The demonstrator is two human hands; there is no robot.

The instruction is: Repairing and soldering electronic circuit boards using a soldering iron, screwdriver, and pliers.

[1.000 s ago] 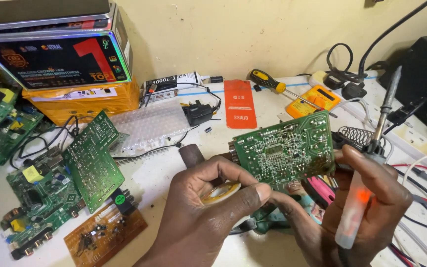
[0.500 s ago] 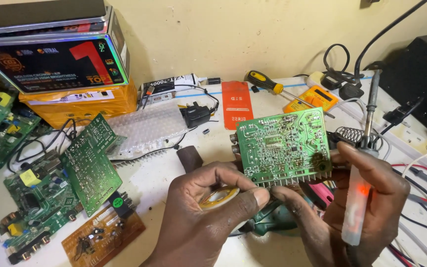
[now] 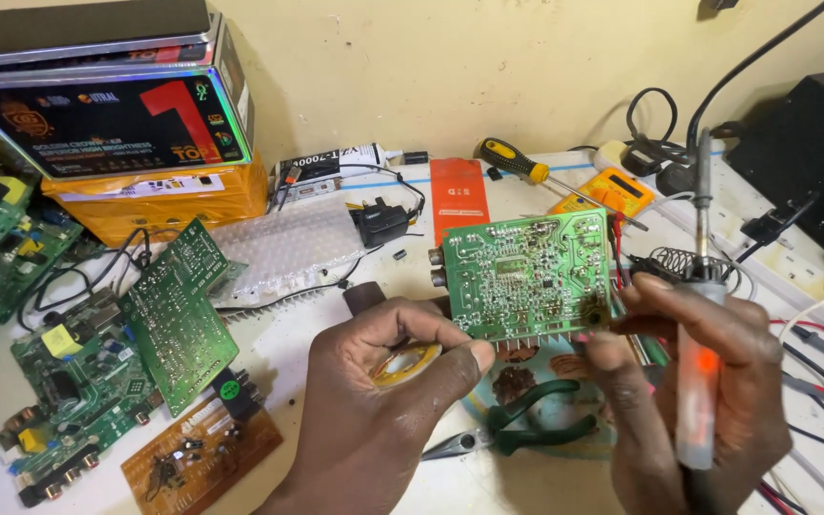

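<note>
Green circuit board (image 3: 526, 277) at frame centre, tilted solder-side up for viewing: left hand (image 3: 374, 401) fingers pinch its lower edge, right hand (image 3: 708, 381) fingers steady its right corner while gripping upright soldering iron (image 3: 698, 372), tip kept clear.

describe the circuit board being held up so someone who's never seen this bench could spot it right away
Start at the cluttered white workbench and look to its middle, where the left hand and right hand meet. The green circuit board is raised between them, solder side facing the camera. Unlike the other green boards lying at the left, it is lifted off the bench.
</note>
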